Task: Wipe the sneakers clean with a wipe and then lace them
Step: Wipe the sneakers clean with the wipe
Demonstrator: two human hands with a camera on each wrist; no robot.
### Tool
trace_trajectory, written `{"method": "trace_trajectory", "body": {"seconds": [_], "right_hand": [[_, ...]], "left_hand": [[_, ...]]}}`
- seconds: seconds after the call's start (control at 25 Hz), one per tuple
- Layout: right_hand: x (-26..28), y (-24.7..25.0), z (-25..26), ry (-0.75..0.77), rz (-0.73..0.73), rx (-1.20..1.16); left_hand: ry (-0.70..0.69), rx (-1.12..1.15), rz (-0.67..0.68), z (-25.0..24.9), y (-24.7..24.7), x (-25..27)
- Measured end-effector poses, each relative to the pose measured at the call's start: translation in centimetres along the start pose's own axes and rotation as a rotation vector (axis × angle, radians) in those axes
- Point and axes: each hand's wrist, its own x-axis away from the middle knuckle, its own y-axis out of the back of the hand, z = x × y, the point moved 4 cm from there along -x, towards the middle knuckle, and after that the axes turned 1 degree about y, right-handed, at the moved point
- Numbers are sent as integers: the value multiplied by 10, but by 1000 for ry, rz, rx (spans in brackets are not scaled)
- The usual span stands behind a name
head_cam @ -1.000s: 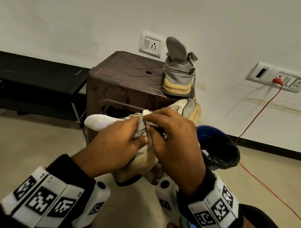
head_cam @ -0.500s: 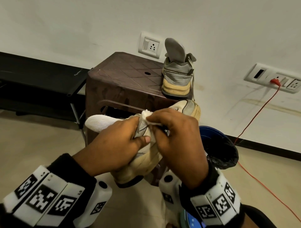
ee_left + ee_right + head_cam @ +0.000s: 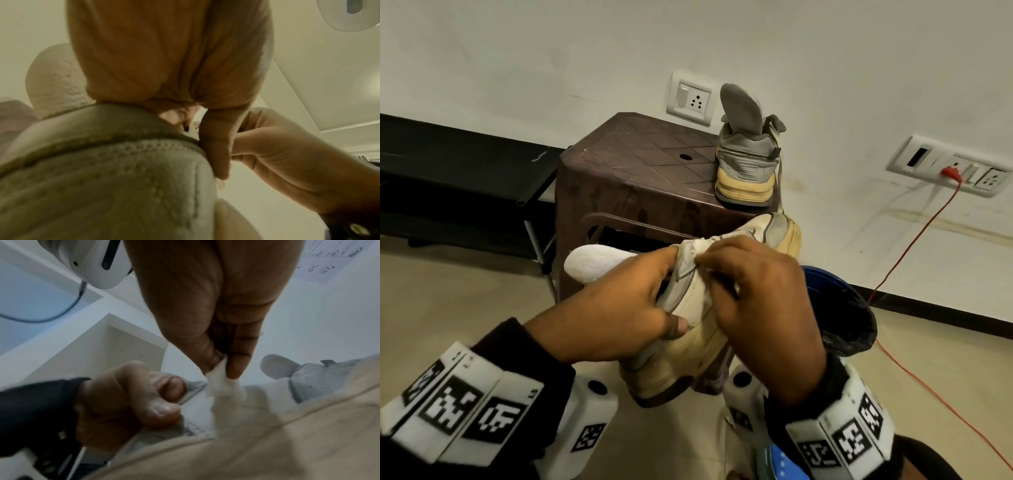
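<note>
A cream and grey sneaker (image 3: 688, 335) is held in the air in front of me, toe pointing away, its white tongue (image 3: 592, 262) sticking out to the left. My left hand (image 3: 619, 308) grips its collar, thumb on the side panel (image 3: 115, 186). My right hand (image 3: 753, 291) pinches a small white wipe (image 3: 218, 384) between thumb and fingers and presses it on the upper near the lace area (image 3: 698, 248). The second sneaker (image 3: 748, 154), grey with a yellowed sole, stands heel toward me on the brown stool (image 3: 640, 171).
A blue bin lined with a black bag (image 3: 842, 318) stands right of the stool. An orange cable (image 3: 914, 246) runs from the wall socket (image 3: 952, 171) down across the floor. A black rack (image 3: 458, 164) sits at the left against the wall.
The right hand has slid the wipe a little along the sneaker's upper. The left hand keeps the same grip; the sneaker has tilted slightly.
</note>
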Motion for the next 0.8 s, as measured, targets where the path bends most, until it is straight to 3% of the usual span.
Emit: {"method": "trace_trajectory", "body": {"seconds": [0.2,0.4,0.48,0.72,0.8], "right_hand": [[23,2,17,178,-19,-56],[9,47,-57,-150,-210,90],[11,60,-70,-200,-237,121],[38,36,-28,98,-129,-8],[33,34,-44,85,-164,43]], "left_hand": [[-59,24,17,-10,-3,0],[-125,97,90,-27,-26,-10],[-139,137,106,-35,-38,-18],[-188,305,58,-47,-41,-53],[-179,291,86,-46,-40,-63]]}}
